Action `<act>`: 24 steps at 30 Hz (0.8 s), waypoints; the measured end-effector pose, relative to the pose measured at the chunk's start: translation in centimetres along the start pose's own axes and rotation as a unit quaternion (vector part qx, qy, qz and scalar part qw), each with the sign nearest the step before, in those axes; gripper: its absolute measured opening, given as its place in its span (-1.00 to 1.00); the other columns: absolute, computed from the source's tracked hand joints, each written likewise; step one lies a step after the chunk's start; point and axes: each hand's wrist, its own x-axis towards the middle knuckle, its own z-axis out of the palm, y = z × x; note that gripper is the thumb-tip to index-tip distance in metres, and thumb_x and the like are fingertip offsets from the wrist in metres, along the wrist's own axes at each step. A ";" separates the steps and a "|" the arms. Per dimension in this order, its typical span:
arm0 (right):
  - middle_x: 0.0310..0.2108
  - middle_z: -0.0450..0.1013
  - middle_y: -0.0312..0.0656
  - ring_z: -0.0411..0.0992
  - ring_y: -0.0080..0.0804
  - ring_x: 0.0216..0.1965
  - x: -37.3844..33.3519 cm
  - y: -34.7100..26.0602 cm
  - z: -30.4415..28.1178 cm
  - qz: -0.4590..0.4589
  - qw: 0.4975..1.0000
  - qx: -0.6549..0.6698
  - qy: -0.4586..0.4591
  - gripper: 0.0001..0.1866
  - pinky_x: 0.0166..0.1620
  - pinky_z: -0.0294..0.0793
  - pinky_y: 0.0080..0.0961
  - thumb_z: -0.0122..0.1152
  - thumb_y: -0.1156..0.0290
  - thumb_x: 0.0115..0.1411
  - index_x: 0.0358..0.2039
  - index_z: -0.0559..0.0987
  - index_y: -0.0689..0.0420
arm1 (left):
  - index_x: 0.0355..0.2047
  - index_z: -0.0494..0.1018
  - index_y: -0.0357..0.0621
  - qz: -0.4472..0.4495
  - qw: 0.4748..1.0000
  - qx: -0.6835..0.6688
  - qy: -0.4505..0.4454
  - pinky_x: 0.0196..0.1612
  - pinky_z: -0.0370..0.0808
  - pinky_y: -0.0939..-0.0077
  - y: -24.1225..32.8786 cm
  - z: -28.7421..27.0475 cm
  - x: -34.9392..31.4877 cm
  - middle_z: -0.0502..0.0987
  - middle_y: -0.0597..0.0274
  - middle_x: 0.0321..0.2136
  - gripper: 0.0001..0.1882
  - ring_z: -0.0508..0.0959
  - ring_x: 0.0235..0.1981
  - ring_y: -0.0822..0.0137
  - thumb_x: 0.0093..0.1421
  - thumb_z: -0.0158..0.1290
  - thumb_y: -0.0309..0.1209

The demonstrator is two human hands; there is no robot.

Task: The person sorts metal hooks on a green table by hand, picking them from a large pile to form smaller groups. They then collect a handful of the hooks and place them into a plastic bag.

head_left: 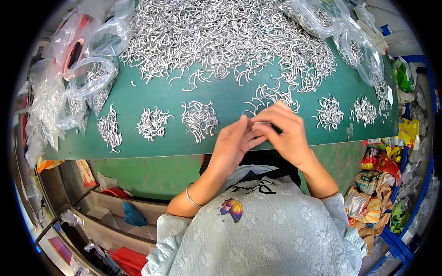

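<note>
1. Pale blue shirt (281, 230): dark cursive lettering (264, 187) across the front, foreshortened and partly lost in the folds, so its full wording cannot be made out
2. Orange-and-white bag (362, 205), at the right: printed surface, too small to read
3. Red packet (389, 168) and yellow packet (408, 133), above that bag: coloured print, too small and creased to read
4. White slip (390, 95), by the worktop's (152, 92) right edge: any marking too small to tell
</note>
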 end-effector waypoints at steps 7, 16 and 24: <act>-0.34 0.42 -0.21 0.36 -0.22 -0.27 1.8 2.2 0.3 -0.055 0.980 -0.177 0.066 -0.85 -0.18 0.33 -0.33 0.31 0.53 0.00 -0.37 0.57 0.18 | -0.03 0.41 -0.43 -0.033 0.996 0.082 -0.009 -0.04 0.58 0.42 0.2 -1.5 -0.3 0.56 0.00 -0.20 -0.71 0.61 -0.19 0.26 0.40 -0.15 -0.45; -0.36 0.40 -0.21 0.32 -0.19 -0.27 1.8 4.0 0.2 -0.024 0.976 -0.214 0.024 -0.88 -0.20 0.26 -0.32 0.26 0.54 0.06 -0.41 0.47 0.16 | 0.00 0.40 -0.46 -0.026 0.991 0.109 0.077 0.04 0.55 0.40 0.7 0.3 -1.1 0.56 -0.08 -0.13 -0.70 0.60 -0.10 0.18 0.38 -0.13 -0.48; -0.37 0.42 -0.19 0.34 -0.18 -0.30 1.9 4.1 0.5 -0.028 0.968 -0.244 0.051 -0.86 -0.18 0.28 -0.31 0.25 0.57 0.08 -0.36 0.46 0.17 | -0.06 0.48 -0.37 0.016 0.969 0.240 0.057 -0.27 0.52 0.51 1.2 -0.7 -1.1 0.57 0.11 -0.28 -0.76 0.55 -0.35 0.37 0.34 -0.06 -0.50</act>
